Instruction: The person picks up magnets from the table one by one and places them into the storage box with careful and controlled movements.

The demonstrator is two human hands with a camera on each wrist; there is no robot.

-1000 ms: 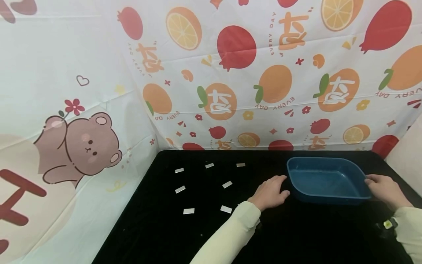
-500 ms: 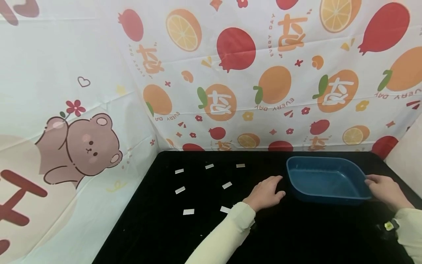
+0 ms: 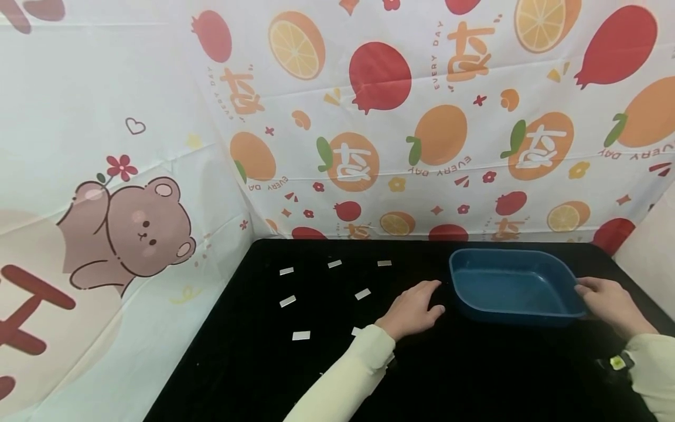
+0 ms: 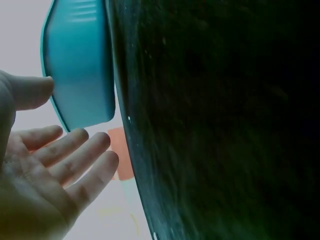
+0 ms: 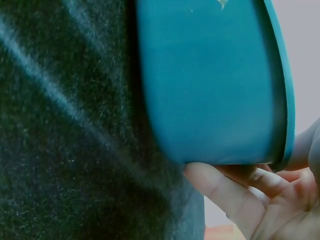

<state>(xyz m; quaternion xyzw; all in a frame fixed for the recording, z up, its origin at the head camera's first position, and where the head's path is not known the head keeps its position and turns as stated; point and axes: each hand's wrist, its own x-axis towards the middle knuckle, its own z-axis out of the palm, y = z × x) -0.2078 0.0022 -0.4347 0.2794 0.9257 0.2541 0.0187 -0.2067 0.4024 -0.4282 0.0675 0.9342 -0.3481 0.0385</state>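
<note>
A blue plastic tub sits on the black tabletop at the right in the head view. My right hand holds its right end by the rim. In the right wrist view, fingers lie against the tub's end wall, with the thumb partly hidden beside the rim. My left hand hovers left of the tub, nothing in it. Its fingers are spread and fairly straight in the left wrist view, and a gap separates them from the tub's left end in the head view.
Several small whitish rectangular pieces lie scattered over the left half of the black table. One piece is partly covered by the left sleeve. Fruit-printed cloth hangs behind the table, and a bear-printed cloth at the left.
The tub and my right hand have shifted slightly left. My left hand has drawn left too, away from the tub's left end, its sleeve now covering more of one whitish piece.
</note>
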